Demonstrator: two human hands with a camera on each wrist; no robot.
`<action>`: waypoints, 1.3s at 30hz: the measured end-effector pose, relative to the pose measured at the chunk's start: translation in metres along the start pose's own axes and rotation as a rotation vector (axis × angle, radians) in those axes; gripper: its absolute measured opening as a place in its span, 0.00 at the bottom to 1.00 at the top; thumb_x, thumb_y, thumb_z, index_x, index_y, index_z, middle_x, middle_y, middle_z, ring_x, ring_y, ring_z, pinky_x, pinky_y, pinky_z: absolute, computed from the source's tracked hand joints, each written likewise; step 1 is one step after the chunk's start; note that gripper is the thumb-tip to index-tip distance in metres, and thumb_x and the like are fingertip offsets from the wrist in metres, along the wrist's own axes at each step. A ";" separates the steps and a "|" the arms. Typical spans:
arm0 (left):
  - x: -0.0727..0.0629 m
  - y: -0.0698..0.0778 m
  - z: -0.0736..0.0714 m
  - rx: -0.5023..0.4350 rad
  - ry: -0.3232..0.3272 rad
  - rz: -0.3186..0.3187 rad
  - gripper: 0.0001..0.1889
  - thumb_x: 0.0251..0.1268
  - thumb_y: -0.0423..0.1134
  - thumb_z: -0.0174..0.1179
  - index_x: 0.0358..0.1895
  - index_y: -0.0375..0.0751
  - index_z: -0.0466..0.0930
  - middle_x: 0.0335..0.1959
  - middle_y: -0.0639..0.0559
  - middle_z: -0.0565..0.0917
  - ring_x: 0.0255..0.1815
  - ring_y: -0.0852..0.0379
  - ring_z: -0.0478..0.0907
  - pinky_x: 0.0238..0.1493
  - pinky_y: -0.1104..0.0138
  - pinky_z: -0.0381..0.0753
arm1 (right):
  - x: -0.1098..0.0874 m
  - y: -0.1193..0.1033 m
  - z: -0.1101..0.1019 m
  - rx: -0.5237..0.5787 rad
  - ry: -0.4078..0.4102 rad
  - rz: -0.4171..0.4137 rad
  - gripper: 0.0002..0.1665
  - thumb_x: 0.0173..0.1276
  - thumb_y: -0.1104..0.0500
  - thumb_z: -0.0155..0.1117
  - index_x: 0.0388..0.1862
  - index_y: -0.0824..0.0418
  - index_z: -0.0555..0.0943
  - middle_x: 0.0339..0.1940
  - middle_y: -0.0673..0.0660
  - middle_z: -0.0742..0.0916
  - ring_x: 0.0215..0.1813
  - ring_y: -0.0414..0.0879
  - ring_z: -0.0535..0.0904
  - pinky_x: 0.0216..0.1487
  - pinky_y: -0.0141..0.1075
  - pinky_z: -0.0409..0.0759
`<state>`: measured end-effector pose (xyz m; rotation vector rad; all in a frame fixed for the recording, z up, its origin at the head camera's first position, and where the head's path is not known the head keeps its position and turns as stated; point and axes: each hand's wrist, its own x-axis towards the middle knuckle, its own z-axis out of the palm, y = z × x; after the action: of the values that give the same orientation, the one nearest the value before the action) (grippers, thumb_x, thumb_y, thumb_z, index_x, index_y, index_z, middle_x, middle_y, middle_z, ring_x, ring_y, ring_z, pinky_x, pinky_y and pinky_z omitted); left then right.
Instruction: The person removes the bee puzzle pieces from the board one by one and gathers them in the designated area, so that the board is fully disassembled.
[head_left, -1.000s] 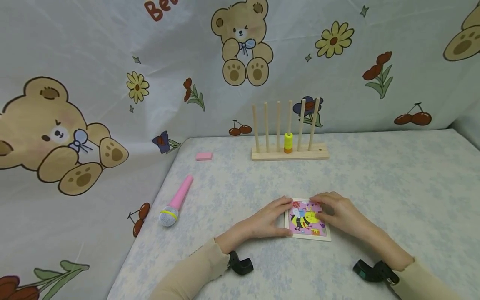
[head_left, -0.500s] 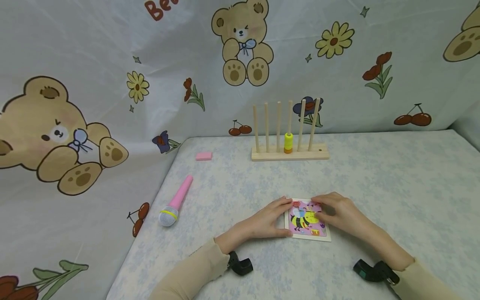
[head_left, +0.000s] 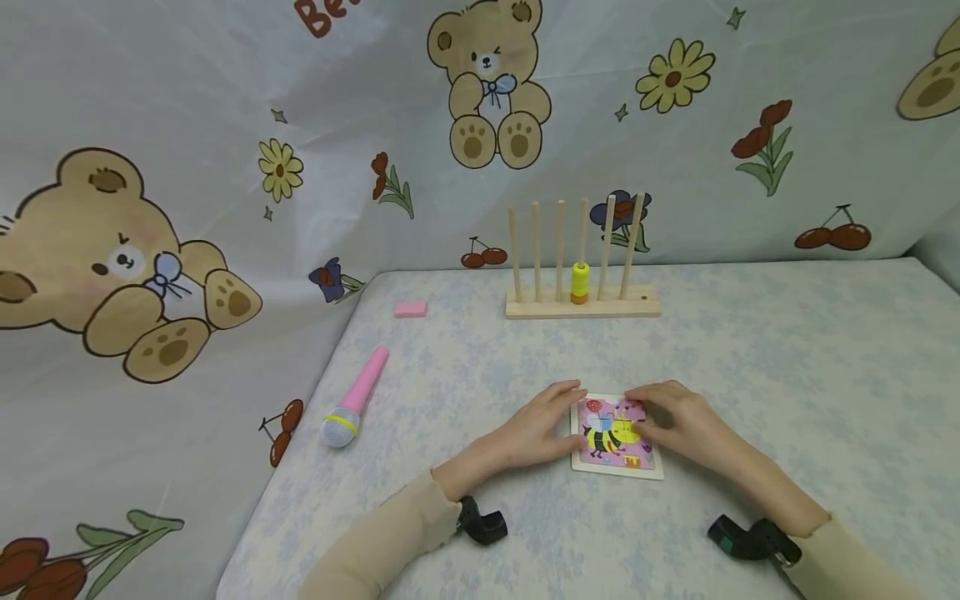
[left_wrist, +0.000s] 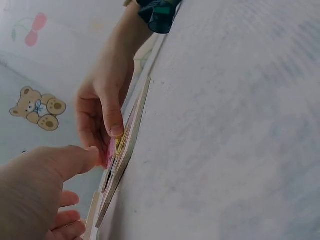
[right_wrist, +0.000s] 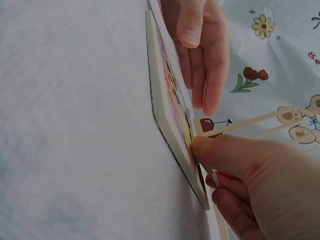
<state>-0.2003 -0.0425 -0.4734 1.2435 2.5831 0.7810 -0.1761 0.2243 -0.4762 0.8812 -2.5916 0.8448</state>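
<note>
A small square jigsaw puzzle (head_left: 617, 472) with a pale frame and a bee picture on pink lies flat on the table between both hands. My left hand (head_left: 528, 437) is at its left edge, fingers extended and apart; in the right wrist view they hover beside the board, holding nothing. At the upper right of the puzzle is my right hand (head_left: 690, 421). Its thumb and fingers pinch a thin puzzle piece (right_wrist: 213, 176), tilted up at the board's edge in the right wrist view. Much of this piece is hidden behind the fingers.
A wooden peg rack (head_left: 583, 310) with yellow rings (head_left: 580, 279) on one peg stands at the back. To the left lie a pink toy microphone (head_left: 356, 400) and a pink block (head_left: 410, 309). A bear-print cloth (head_left: 495, 83) hangs behind the table.
My left hand has loosened from the puzzle's left edge, its thumb and fingertips shifting slightly upward. The right hand keeps nearly the same place. The head view has moved a little.
</note>
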 end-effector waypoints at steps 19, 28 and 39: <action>0.012 0.004 0.017 0.152 -0.077 0.208 0.34 0.66 0.52 0.57 0.69 0.36 0.63 0.71 0.50 0.61 0.72 0.60 0.51 0.68 0.72 0.47 | -0.006 0.003 0.002 0.014 0.009 0.021 0.25 0.49 0.64 0.76 0.48 0.63 0.82 0.45 0.54 0.84 0.49 0.51 0.78 0.45 0.50 0.77; 0.012 0.004 0.015 0.192 -0.079 0.229 0.33 0.67 0.51 0.56 0.69 0.35 0.63 0.71 0.48 0.60 0.72 0.59 0.51 0.68 0.72 0.47 | -0.005 0.005 0.002 0.009 0.050 -0.033 0.25 0.48 0.64 0.76 0.48 0.63 0.82 0.45 0.53 0.84 0.49 0.48 0.78 0.51 0.24 0.69; 0.012 0.002 0.016 0.173 -0.088 0.217 0.34 0.68 0.51 0.55 0.70 0.36 0.61 0.71 0.49 0.60 0.72 0.60 0.49 0.68 0.72 0.46 | -0.003 0.004 0.001 -0.010 0.047 -0.060 0.26 0.48 0.65 0.76 0.48 0.63 0.81 0.45 0.52 0.83 0.49 0.47 0.76 0.48 0.34 0.75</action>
<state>-0.2011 -0.0260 -0.4852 1.5912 2.5183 0.5318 -0.1763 0.2280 -0.4798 0.9198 -2.5141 0.8253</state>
